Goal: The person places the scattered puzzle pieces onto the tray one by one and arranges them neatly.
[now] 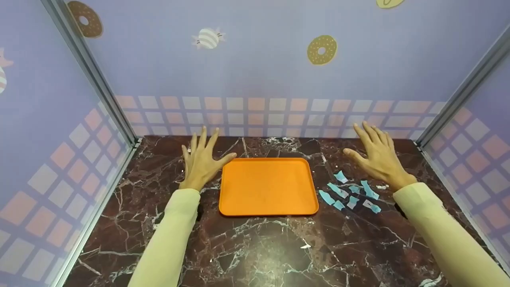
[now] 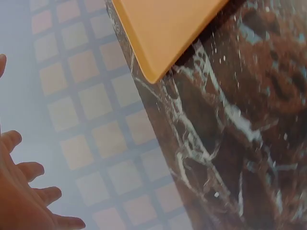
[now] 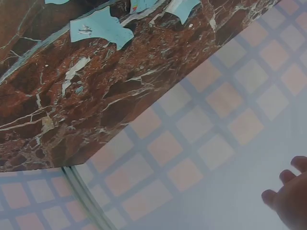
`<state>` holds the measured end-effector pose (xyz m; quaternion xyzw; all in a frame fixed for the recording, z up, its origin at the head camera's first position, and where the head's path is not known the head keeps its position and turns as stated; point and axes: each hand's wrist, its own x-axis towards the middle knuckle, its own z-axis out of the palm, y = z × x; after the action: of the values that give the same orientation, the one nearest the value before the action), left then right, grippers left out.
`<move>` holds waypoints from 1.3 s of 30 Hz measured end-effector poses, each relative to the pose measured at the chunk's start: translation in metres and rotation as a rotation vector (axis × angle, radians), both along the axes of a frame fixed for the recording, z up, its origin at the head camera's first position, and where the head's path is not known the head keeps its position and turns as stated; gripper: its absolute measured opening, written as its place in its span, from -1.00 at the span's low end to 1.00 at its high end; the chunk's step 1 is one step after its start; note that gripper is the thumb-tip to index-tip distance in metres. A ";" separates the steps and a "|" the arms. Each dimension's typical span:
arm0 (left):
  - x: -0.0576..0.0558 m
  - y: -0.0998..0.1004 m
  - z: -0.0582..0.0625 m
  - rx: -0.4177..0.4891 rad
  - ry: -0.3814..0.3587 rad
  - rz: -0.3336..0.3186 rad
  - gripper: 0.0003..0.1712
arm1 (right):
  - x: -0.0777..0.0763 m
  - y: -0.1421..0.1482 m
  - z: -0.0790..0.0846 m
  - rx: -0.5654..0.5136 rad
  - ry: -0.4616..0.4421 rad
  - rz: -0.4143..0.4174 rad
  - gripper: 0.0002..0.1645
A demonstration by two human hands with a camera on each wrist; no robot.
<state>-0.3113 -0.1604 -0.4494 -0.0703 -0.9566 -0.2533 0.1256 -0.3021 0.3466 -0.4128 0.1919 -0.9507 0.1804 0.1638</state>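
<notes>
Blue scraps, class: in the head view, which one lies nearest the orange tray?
The leftmost blue scrap, beside the right edge of the orange tray. The other scraps all lie farther to the right, away from the tray.

Orange tray (image 2: 165, 28) cut off, left wrist view; 3 blue scraps (image 3: 183, 8), right wrist.

My sleeves (image 1: 175, 223) are pale yellow. I see a plain orange tray (image 1: 269, 187) and light blue scraps (image 1: 369, 190) with bits of white. My table (image 1: 235, 247) is dark reddish brown with squiggly white lines. The walls (image 1: 259, 75) are light purple, with pink and white squares (image 1: 256, 104), dotted brown doughnuts (image 1: 312, 50) and a stripy white sweet (image 1: 208, 38)
</notes>
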 end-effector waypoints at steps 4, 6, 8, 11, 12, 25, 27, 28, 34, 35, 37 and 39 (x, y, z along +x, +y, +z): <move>0.002 -0.001 -0.006 0.059 0.001 0.011 0.19 | 0.001 0.005 0.000 -0.040 -0.006 0.022 0.00; 0.002 -0.001 -0.010 0.092 0.007 0.011 0.19 | 0.003 0.009 0.000 -0.060 -0.023 0.022 0.00; 0.003 -0.001 -0.013 0.122 0.008 0.009 0.19 | 0.004 0.012 -0.001 -0.080 -0.046 0.016 0.00; 0.005 0.000 -0.019 0.177 0.009 0.007 0.18 | 0.007 0.016 -0.002 -0.111 -0.075 -0.001 0.00; 0.005 0.000 -0.021 0.189 0.009 0.009 0.18 | 0.007 0.018 -0.002 -0.120 -0.081 -0.006 0.01; 0.009 0.000 -0.046 0.428 -0.012 -0.025 0.13 | 0.016 0.035 -0.010 -0.235 -0.161 -0.067 0.04; 0.008 0.000 -0.050 0.457 -0.013 -0.031 0.12 | 0.017 0.038 -0.012 -0.243 -0.164 -0.069 0.05; 0.009 0.000 -0.052 0.473 -0.017 -0.032 0.12 | 0.018 0.039 -0.013 -0.246 -0.163 -0.069 0.05; 0.011 0.001 -0.061 0.554 -0.024 -0.024 0.09 | 0.019 0.043 -0.020 -0.263 -0.164 -0.078 0.07; 0.011 0.001 -0.062 0.564 -0.024 -0.021 0.08 | 0.019 0.043 -0.021 -0.265 -0.164 -0.080 0.06; 0.011 0.002 -0.066 0.587 -0.025 -0.014 0.05 | 0.019 0.045 -0.023 -0.271 -0.165 -0.084 0.06; 0.012 0.003 -0.069 0.617 -0.036 -0.009 0.03 | 0.019 0.046 -0.025 -0.270 -0.164 -0.087 0.05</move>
<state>-0.2990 -0.1575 -0.5183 -0.0285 -0.8363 -0.5335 0.1228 -0.2836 0.3926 -0.4375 0.1112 -0.9354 0.3143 0.1177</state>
